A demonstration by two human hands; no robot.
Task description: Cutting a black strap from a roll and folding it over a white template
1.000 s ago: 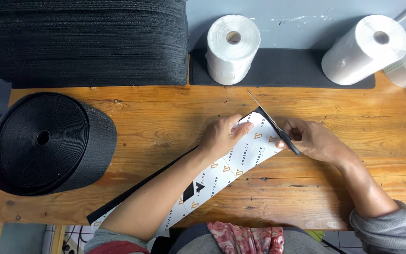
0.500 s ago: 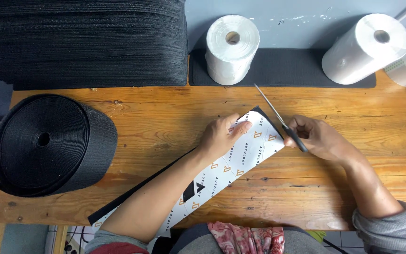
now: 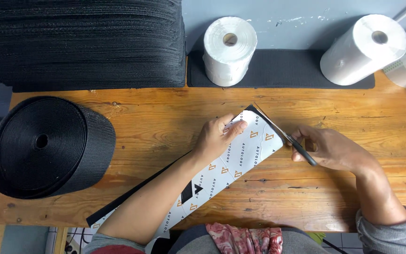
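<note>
Seen from the head camera, a worn wooden table [image 3: 165, 117] is filling the view, with a grey wall running along its far edge.

Near the middle, the person's left hand [image 3: 219, 136] is pressing flat, fingers spread, on a long white printed strip with a black backing [image 3: 240, 157]. The strip is lying diagonally, running from the near left edge of the table up toward the centre. The right hand [image 3: 327, 148] is closing around the handles of a pair of scissors [image 3: 283, 134], whose blades are resting along the strip's far end, just beside the left thumb.

What could go wrong, as a judgement: the blades are working very near the left fingertips, so a slip could nick them. The strip is only being pinned by one hand, so it could be twisting under the blades and giving a crooked edge.

Around them, a large roll of black webbing [image 3: 48, 146] is lying at the left, well apart from the hands. A tall stack of black material [image 3: 81, 42] is sitting at the far left. Two white rolls, one [image 3: 229, 49] at the far centre and one [image 3: 363, 49] at the far right, are resting on a dark mat [image 3: 278, 70]. Nothing is standing between the hands and the strip. A patterned red cloth [image 3: 240, 237] is showing at the near edge.
</note>
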